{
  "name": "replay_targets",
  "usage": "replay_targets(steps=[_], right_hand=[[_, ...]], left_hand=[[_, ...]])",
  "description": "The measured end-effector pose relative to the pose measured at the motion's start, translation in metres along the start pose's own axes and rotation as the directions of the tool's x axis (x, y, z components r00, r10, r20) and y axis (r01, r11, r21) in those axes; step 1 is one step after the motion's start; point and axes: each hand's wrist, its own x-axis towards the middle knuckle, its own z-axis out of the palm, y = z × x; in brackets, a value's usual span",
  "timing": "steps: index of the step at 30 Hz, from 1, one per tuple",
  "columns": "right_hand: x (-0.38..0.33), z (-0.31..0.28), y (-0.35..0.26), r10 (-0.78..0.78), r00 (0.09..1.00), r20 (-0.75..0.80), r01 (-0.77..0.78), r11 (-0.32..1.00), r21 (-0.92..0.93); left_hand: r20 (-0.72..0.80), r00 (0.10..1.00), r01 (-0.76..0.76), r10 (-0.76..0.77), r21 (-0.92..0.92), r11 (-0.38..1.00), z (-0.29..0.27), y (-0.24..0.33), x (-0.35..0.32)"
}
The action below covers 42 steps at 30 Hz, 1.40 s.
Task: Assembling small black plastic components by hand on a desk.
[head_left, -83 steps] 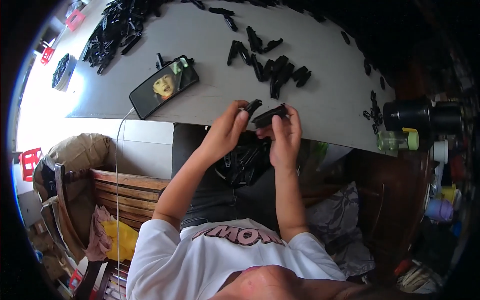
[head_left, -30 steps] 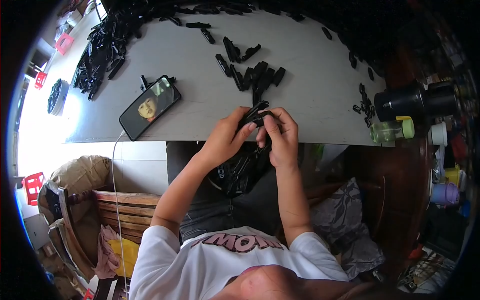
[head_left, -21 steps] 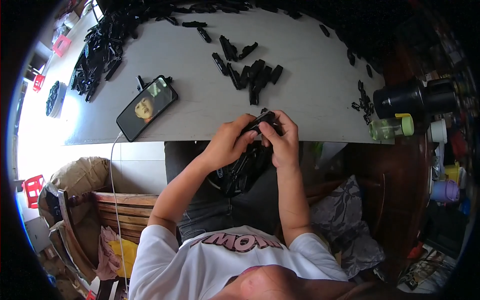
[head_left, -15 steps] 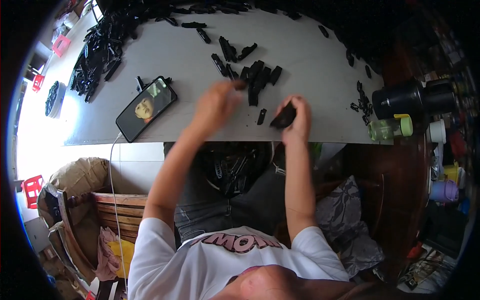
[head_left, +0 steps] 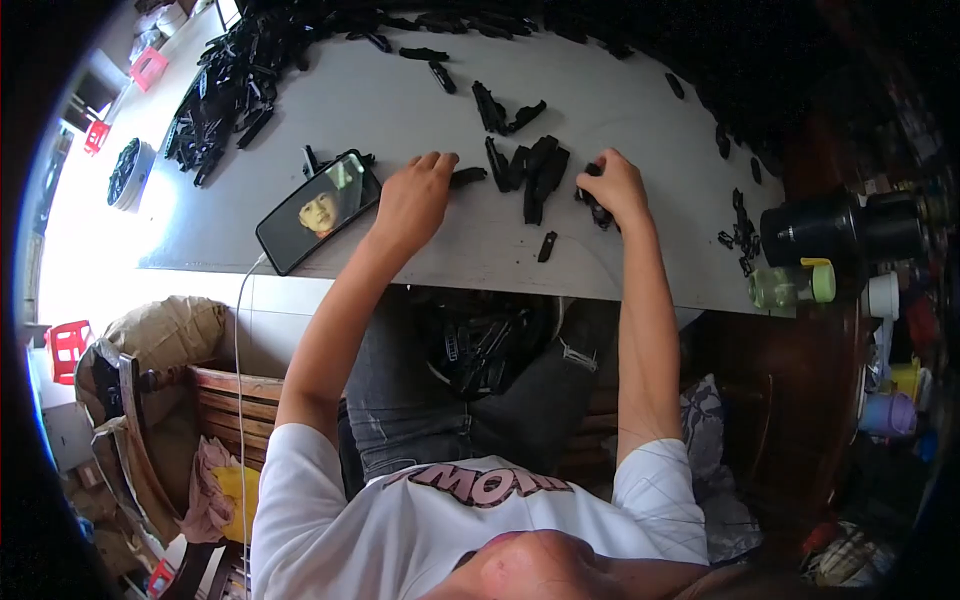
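Black plastic parts lie scattered over the pale table. My left hand, its fingers curled, is to the right of the phone. From its right side sticks out a slim black plastic part, which it seems to grip; the part's other end is hidden. At the right of the middle group of black parts, my right hand pinches a dark plastic piece close to the tabletop. A small black piece lies nearer the table's front edge.
A phone on a stand, with a white cable, is at the left. A large black heap fills the far left. A black flask and green bottle stand right. More black parts are in my lap.
My left hand has moved away from the middle group toward the phone. My right hand has shifted right and lowered its dark piece toward the table. The view has shifted slightly.
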Motion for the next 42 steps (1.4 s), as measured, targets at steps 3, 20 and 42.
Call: replay_targets(steps=[3,20,42], right_hand=[[-0.018,-0.009,0.005,0.032,0.996,0.084,-0.037,0.997,0.064],[-0.178,0.018,-0.049,-0.252,0.96,-0.123,0.247,0.557,0.793],[-0.179,0.171,-0.019,-0.142,0.988,-0.068,0.157,0.887,0.435]], left_hand=[[-0.036,0.998,0.035,-0.052,-0.373,0.927,0.005,-0.007,-0.022],[0.071,0.997,0.049,0.02,-0.841,0.538,0.0,0.079,-0.089],[0.106,0.994,0.069,-0.03,-0.385,0.92,0.113,0.035,-0.139]])
